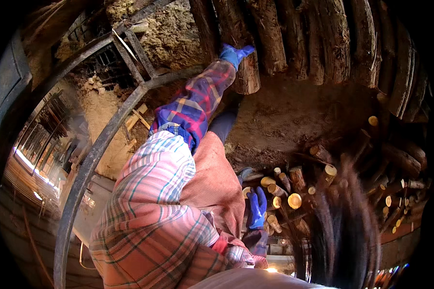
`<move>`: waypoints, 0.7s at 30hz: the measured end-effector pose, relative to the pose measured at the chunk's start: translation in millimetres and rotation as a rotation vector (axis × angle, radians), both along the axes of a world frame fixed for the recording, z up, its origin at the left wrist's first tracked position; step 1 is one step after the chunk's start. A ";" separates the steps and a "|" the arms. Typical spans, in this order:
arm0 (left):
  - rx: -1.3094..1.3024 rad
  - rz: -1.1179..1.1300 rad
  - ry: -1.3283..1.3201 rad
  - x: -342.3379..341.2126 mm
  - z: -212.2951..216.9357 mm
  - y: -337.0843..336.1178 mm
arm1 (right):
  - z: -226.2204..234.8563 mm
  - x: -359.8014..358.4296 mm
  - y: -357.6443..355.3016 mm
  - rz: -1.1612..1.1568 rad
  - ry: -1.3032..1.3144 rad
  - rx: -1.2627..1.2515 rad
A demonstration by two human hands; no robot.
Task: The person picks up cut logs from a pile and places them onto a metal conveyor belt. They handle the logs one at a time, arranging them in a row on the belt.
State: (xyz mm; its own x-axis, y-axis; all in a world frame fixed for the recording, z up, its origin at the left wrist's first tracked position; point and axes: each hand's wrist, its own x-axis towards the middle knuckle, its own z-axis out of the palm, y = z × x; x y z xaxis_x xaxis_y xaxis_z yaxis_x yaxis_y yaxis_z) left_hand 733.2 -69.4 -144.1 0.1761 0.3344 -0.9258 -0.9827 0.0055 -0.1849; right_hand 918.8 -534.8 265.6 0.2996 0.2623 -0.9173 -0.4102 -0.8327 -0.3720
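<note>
My left hand (236, 55), in a blue glove, reaches far forward and is closed over the side of a bark-covered log (246, 81). Its thumb points across the bark, while part of the fingers is hard to make out. That log's end juts out a little past those beside it. Lower down, my right hand (258, 208), also gloved in blue, has its fingers stretched out and apart. It holds nothing and hangs next to a heap of cut wood, close to a round pale log end (294, 201).
A row of thick logs (330, 43) lines the top. A curved metal bar (89, 161) runs along my left, with a small frame (135, 55) joined to it. Bare earth (284, 113) lies between the logs and the heap. A dark streaked shape (345, 221) blurs at lower right.
</note>
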 end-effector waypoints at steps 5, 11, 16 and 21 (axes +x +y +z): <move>0.468 -0.825 0.802 17.1 50.1 -28.8 | 26.4 -13.2 61.1 -0.081 0.007 0.108; 0.943 -0.699 0.660 -57.1 20.0 -7.2 | 27.0 12.6 95.8 -0.055 0.046 0.114; 1.167 -0.987 0.757 -78.3 140.8 -21.4 | -48.2 10.6 199.6 0.326 -0.004 0.545; 1.412 -1.413 0.984 -45.0 280.8 -182.6 | -36.6 -10.2 230.8 0.312 0.496 0.515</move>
